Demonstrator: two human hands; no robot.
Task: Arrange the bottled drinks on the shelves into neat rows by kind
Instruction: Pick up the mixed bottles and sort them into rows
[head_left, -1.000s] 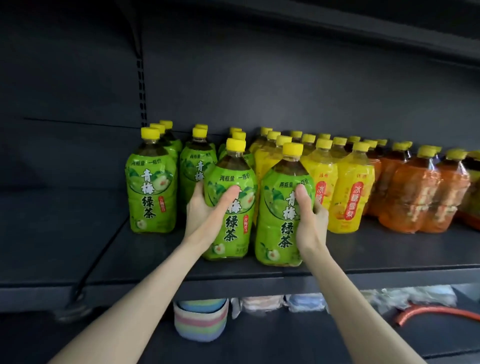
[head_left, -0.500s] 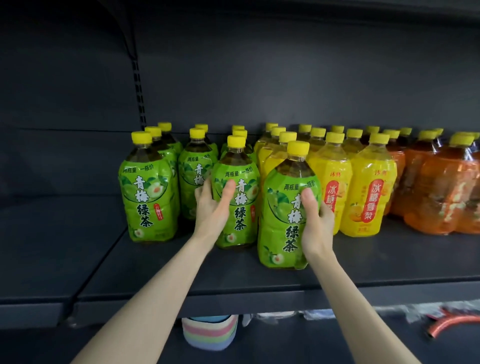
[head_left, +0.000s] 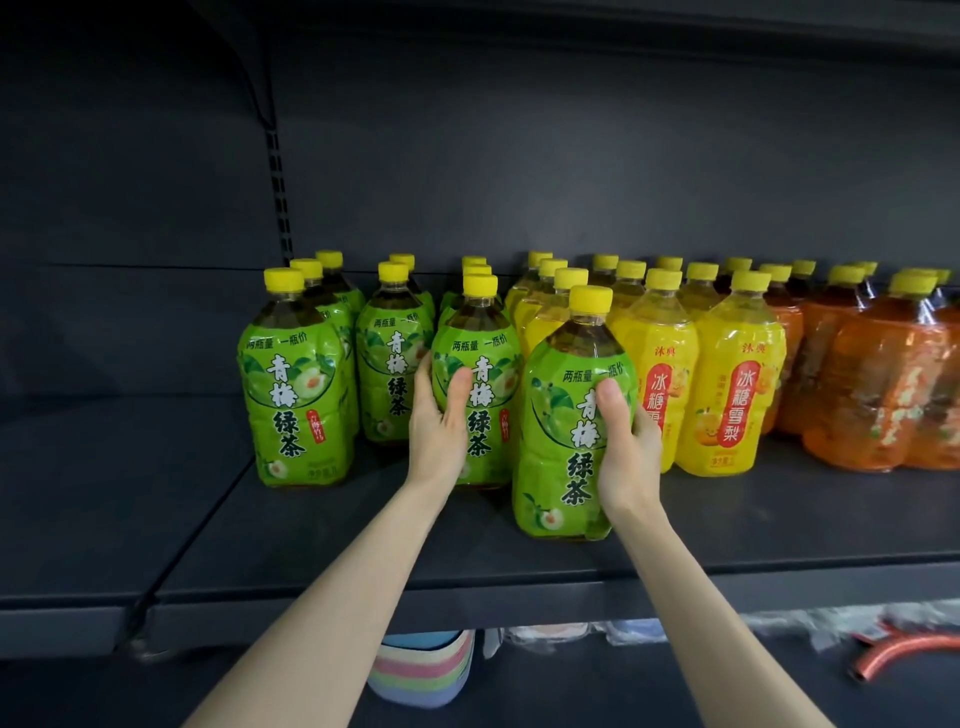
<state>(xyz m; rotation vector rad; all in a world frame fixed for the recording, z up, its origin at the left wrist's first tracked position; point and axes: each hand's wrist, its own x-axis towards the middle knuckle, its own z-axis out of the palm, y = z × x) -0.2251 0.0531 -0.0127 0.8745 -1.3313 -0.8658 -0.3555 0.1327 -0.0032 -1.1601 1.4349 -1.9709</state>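
On the dark shelf (head_left: 363, 577) stand green-label tea bottles in rows at the left, yellow-label bottles (head_left: 727, 389) in the middle and orange-label bottles (head_left: 883, 395) at the right, all with yellow caps. My left hand (head_left: 439, 421) wraps the left side of a green bottle (head_left: 483, 384) at the head of its row. My right hand (head_left: 626, 441) grips the right side of another green bottle (head_left: 566, 431), which stands nearest the shelf's front edge, in front of the yellow rows. Two more green rows (head_left: 296, 379) stand further left.
The shelf's left part and the neighbouring shelf bay (head_left: 93, 467) are bare. Below, on a lower level, sit a stack of pastel bowls (head_left: 421, 670), some wrapped goods and an orange-red hose (head_left: 904, 649). The upper shelf overhangs the top.
The left-hand green bottle has slid back from the front into line with its row. The right-hand bottle stays near the front edge. The view has shifted slightly.
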